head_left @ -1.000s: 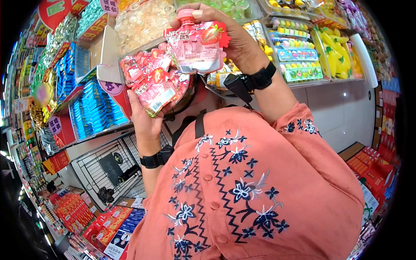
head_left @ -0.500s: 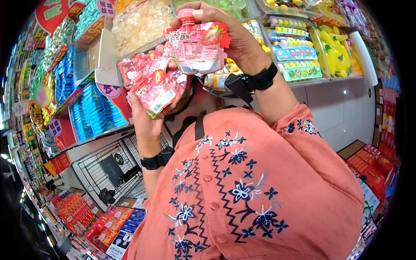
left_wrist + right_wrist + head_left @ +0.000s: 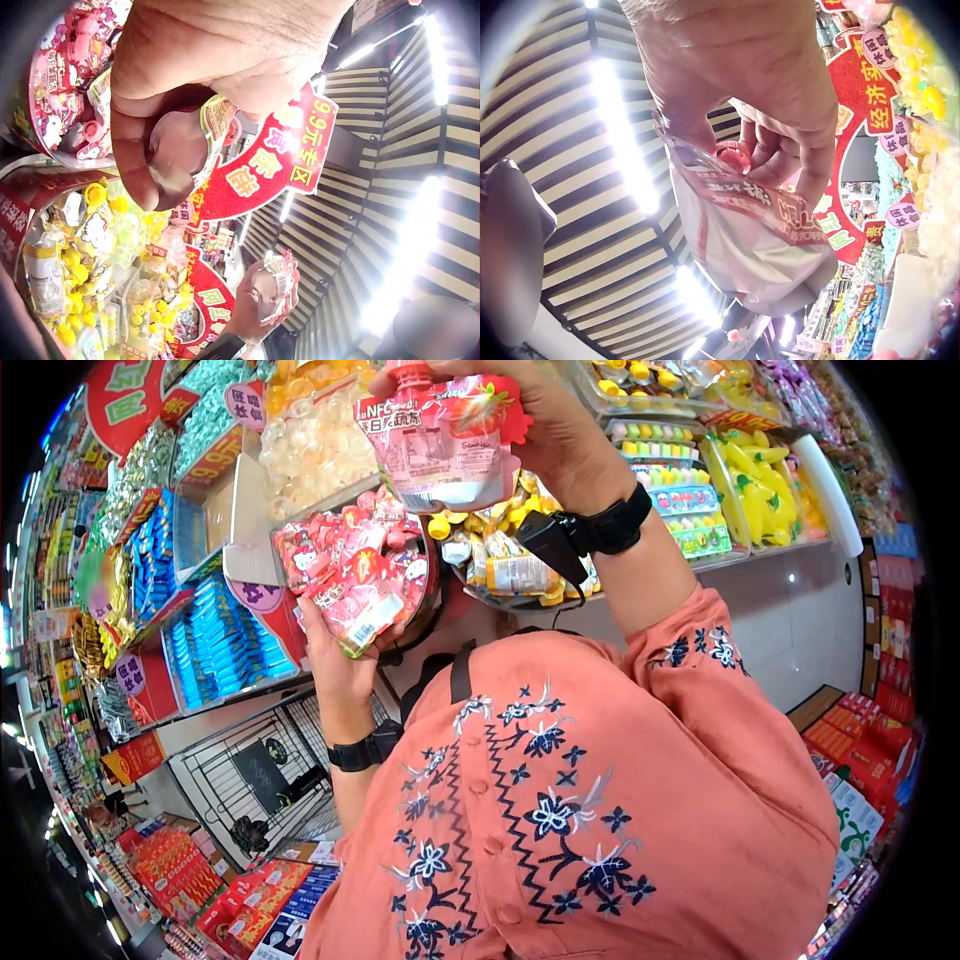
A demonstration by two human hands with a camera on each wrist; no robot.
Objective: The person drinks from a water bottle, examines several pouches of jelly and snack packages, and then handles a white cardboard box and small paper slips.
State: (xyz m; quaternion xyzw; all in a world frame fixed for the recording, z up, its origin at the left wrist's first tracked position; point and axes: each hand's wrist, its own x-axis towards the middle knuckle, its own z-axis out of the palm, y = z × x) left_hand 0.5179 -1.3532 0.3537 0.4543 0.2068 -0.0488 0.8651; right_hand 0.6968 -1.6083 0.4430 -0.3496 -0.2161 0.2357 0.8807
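In the head view my right hand (image 3: 565,430) holds up a pink drinkable-jelly pouch (image 3: 445,450) with a strawberry picture and a pink spout cap. From the right wrist view, fingers curl around the pouch's top edge, beside its red cap (image 3: 733,156). Lower down, my left hand (image 3: 338,660) grips a second strawberry pouch (image 3: 370,610) by its lower part, over a round tub of similar pink and red packs (image 3: 310,545). The left wrist view shows thumb and fingers around the pouch's clear, pale bottom (image 3: 180,150).
Bins of clear jelly cups (image 3: 315,455), yellow-capped pouches (image 3: 520,565) and banana-shaped sweets (image 3: 765,485) line the far side. Blue packets (image 3: 225,630) fill a box at left. A wire shopping cart (image 3: 215,780) stands below them; red gift boxes (image 3: 180,865) lie lower left.
My right hand has raised its pouch toward the top of the head view, uncovering more of the yellow-capped pouches. My left hand keeps its grip, almost in the same spot.
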